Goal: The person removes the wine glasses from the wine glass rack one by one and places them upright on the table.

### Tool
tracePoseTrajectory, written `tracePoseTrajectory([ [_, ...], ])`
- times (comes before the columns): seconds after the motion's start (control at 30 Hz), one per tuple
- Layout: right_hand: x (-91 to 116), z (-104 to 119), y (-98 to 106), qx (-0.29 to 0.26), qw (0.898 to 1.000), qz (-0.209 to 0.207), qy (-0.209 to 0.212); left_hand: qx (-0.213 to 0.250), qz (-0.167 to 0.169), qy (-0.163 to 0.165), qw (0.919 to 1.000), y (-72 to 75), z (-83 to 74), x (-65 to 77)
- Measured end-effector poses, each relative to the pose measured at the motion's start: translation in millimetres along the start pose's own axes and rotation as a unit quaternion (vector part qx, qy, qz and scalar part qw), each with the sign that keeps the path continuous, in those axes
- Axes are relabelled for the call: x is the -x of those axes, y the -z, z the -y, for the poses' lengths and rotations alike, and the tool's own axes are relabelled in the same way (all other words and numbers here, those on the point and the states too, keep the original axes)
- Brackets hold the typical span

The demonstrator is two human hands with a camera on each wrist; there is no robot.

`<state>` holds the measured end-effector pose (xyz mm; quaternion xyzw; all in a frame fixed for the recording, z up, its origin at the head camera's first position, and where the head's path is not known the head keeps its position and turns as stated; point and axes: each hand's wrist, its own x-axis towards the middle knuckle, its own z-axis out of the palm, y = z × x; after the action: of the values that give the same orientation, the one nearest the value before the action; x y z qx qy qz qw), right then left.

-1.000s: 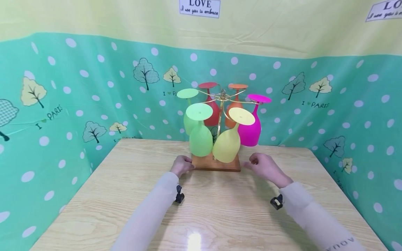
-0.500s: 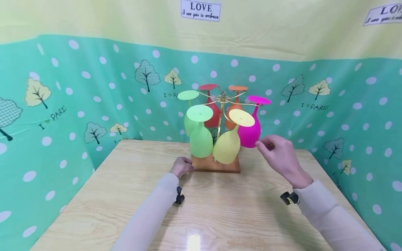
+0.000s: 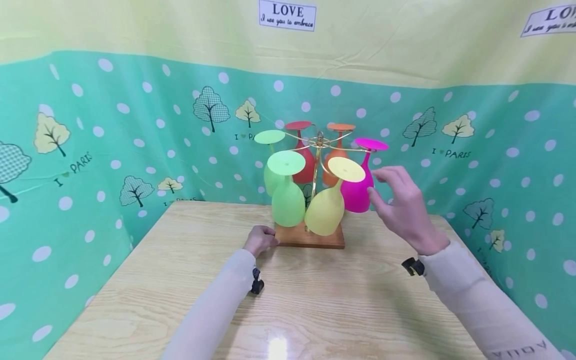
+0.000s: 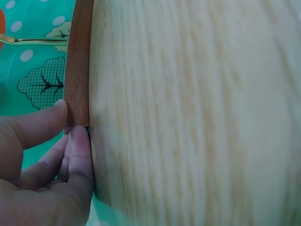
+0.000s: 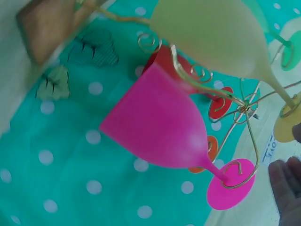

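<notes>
A glass rack with a gold wire top stands on a brown wooden base (image 3: 310, 241), and coloured wine glasses hang upside down from its hooks. My left hand (image 3: 261, 239) pinches the base's near left corner; in the left wrist view the thumb and fingers (image 4: 79, 150) meet at the end of the brown wood (image 4: 78, 70). Just right of the magenta wine glass (image 3: 357, 192) is my right hand (image 3: 402, 207), thumb and fingers spread apart. In the right wrist view its fingertips (image 5: 282, 181) show at the right edge, apart from the magenta glass (image 5: 162, 125).
A yellow glass (image 3: 325, 210) and a green glass (image 3: 288, 202) hang at the front. Behind them are a second green glass (image 3: 271, 177), a red one (image 3: 305, 162) and an orange one (image 3: 330, 172). The wooden table (image 3: 202, 240) backs onto a dotted cloth (image 3: 157, 100).
My right hand has risen from beside the base to the magenta glass's side, and its fingers have spread. The left hand stays at the base's corner.
</notes>
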<state>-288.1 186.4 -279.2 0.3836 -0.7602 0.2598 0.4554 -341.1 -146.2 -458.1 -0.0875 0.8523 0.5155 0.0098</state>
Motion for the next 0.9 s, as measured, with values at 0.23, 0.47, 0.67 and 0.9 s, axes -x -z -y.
tracePoseTrajectory([
  [0.23, -17.0, -0.7, -4.8, 0.024, 0.991, 0.017, 0.132, 0.014, 0.001, -0.002, 0.9999, -0.1, 0.1, -0.4],
  [0.47, -28.2, 1.0, -15.9, 0.027, 0.98, -0.005, 0.195, 0.015, 0.0, 0.003, 0.9999, -0.2, 1.1, -0.4],
  [0.67, -27.7, 4.5, -24.4, 0.019, 0.98, -0.061, 0.188, 0.019, 0.002, 0.008, 0.9998, -0.8, 0.9, -1.1],
  [0.9, -36.8, 12.9, -30.2, -0.018, 0.977, -0.091, 0.191, 0.02, 0.0, 0.008, 0.9998, -0.7, 1.6, -0.9],
])
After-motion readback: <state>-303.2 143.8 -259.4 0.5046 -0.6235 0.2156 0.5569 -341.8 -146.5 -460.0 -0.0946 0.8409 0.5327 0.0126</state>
